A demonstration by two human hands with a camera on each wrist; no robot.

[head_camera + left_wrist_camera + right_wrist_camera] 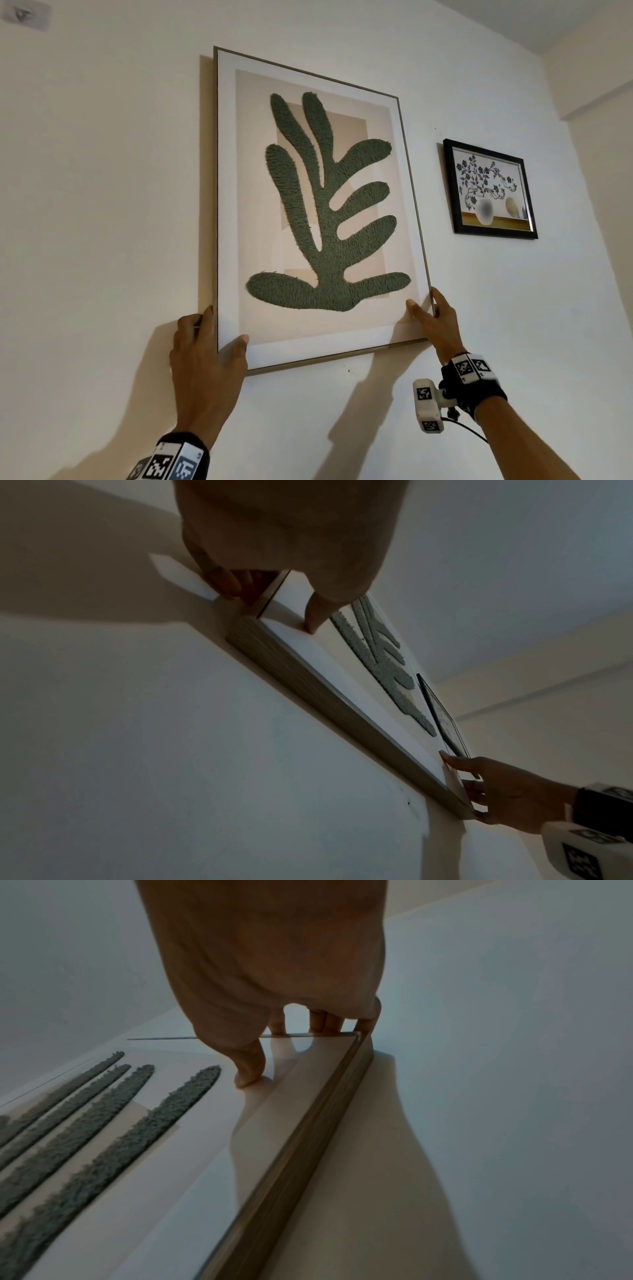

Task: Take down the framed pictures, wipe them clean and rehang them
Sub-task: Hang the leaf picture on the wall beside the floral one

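Holding large framed picture (318, 209) against wall (102, 205), both hands at lower corners. Left hand (205, 356) at 7 o'clock corner, right hand (436, 325) at 5 o'clock; each grip closed on frame edge, thumb on glass, fingers behind. Long axis upright, tilted clockwise; frame extends toward 12 from both grips. Hanger hidden. Small black-framed picture (491, 190) hangs at 3 o'clock, well apart. Ceiling corner at 1 o'clock.

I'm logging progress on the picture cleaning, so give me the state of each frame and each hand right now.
Large leaf picture: against the wall, tilted, held at both lower corners.
Small black-framed picture: hanging on the wall, untouched.
Left hand: grips the lower left corner, thumb on the front.
Right hand: grips the lower right corner, thumb on the front.
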